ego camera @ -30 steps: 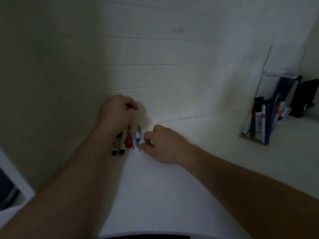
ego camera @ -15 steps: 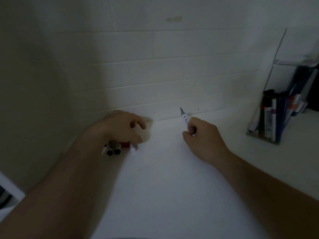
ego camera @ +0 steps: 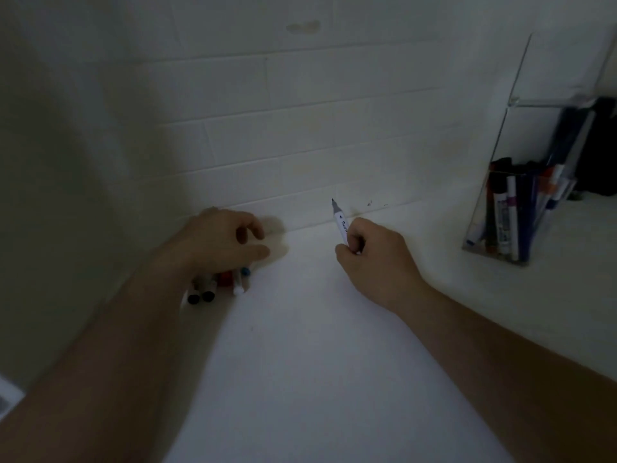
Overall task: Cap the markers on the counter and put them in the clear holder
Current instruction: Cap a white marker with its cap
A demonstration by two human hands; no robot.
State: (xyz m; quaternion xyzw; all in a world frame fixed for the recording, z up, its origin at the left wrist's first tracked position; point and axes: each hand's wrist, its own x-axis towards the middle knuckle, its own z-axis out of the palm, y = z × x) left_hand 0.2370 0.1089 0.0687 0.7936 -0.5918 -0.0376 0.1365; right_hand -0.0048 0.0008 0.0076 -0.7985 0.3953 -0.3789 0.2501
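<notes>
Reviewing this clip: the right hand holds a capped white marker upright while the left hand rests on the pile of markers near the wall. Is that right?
Not quite. The head view shows the white marker in the right hand is uncapped, its bare tip pointing up. The rest stands: the left hand rests on the pile of markers near the wall.

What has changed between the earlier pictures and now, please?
The right hand took one uncapped marker from the pile and carried it rightward, tip up. The left hand stayed over the pile; the clear holder was untouched.
</notes>
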